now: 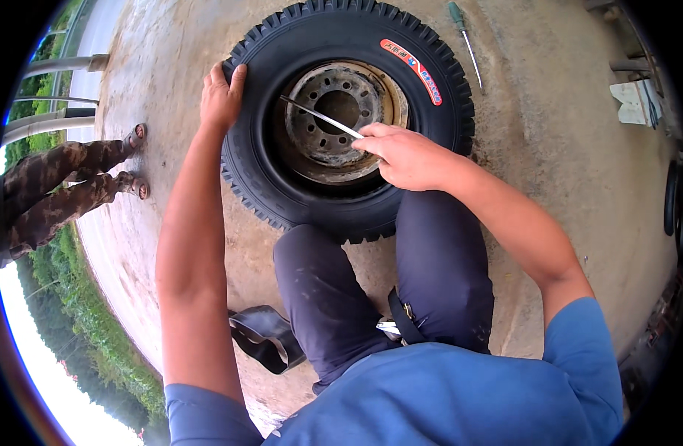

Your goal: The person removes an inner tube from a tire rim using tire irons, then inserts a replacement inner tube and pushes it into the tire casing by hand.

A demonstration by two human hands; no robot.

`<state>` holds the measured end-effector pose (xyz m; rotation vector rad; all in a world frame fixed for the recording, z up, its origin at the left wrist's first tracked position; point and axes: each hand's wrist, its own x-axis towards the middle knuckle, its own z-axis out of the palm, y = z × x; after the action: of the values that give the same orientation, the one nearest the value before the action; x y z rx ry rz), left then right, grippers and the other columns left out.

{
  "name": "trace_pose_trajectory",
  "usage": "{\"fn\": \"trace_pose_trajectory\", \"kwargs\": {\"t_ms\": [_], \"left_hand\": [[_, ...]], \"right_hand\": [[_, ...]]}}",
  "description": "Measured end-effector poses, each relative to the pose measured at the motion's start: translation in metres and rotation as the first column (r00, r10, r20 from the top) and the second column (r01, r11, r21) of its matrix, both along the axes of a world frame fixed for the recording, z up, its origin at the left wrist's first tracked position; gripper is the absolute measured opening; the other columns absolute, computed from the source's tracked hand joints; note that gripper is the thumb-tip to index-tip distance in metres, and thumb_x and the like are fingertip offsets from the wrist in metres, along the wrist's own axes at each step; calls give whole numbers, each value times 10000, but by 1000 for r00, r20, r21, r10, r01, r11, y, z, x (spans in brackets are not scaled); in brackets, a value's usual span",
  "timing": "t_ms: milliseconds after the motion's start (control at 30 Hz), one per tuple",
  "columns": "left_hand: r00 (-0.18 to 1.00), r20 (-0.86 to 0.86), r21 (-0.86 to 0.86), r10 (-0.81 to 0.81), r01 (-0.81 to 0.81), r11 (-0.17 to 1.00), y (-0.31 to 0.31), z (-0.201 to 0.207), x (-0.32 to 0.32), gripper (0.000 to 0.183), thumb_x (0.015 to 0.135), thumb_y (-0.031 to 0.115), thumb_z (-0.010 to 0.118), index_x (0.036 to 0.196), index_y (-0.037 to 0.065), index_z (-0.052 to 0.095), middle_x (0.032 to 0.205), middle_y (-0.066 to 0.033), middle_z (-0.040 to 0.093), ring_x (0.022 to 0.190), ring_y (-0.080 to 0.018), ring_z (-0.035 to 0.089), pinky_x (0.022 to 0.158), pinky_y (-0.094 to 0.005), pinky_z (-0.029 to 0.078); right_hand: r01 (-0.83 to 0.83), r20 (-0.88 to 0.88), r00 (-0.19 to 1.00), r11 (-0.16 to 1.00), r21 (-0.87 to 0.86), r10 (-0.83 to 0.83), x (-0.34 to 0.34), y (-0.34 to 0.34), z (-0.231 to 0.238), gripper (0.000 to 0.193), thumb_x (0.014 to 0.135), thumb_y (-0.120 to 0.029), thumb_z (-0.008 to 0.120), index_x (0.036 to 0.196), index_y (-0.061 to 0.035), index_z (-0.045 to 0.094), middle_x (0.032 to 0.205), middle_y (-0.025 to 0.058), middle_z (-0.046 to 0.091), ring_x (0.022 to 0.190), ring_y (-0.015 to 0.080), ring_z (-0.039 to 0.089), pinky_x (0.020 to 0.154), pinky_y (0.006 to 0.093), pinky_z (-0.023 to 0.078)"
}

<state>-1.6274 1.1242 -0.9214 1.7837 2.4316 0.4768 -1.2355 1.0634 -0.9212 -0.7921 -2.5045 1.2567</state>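
Observation:
A large black truck tyre [243, 119] with chunky tread lies flat on the ground in front of my knees. Inside it sits a worn, dirty steel wheel rim [304, 100] with a ring of holes. My right hand [408, 154] is closed around a thin metal tyre lever [323, 117], which slants across the rim. The lever's far tip reaches the rim's left edge, beside the tyre's inner bead. At the tyre's upper left side, my left hand [221, 100] grips the outer tread, thumb on the near side. The fingertips are partly hidden there.
A green-handled screwdriver [468, 46] lies to the upper right of the tyre. A black rubber strip [271, 338] lies beside my left leg. Another person in camouflage trousers [63, 178] stands at the left. White papers [635, 102] lie at the far right.

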Motion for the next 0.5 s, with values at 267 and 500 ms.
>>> {"fn": "trace_pose_trajectory", "kwargs": {"t_ms": [267, 500], "left_hand": [[1000, -15, -5, 6, -6, 1000, -4, 1, -3, 809, 999, 678, 457, 1492, 38, 441, 1434, -276, 520, 1338, -444, 506, 1113, -480, 409], [997, -58, 3, -58, 58, 998, -5, 9, -1, 811, 1004, 666, 457, 1468, 0, 451, 1377, -292, 555, 1292, -452, 537, 1085, -477, 432]], "right_hand": [[-2, -124, 991, 945, -328, -41, -25, 8, 45, 454, 807, -2, 595, 1257, -18, 657, 1528, 180, 485, 1305, 301, 589, 1050, 373, 479], [153, -511, 731, 838, -524, -453, -41, -5, 34, 248, 882, 20, 671, 1122, -38, 688, 1390, 126, 602, 1168, 187, 644, 979, 333, 545]]}}
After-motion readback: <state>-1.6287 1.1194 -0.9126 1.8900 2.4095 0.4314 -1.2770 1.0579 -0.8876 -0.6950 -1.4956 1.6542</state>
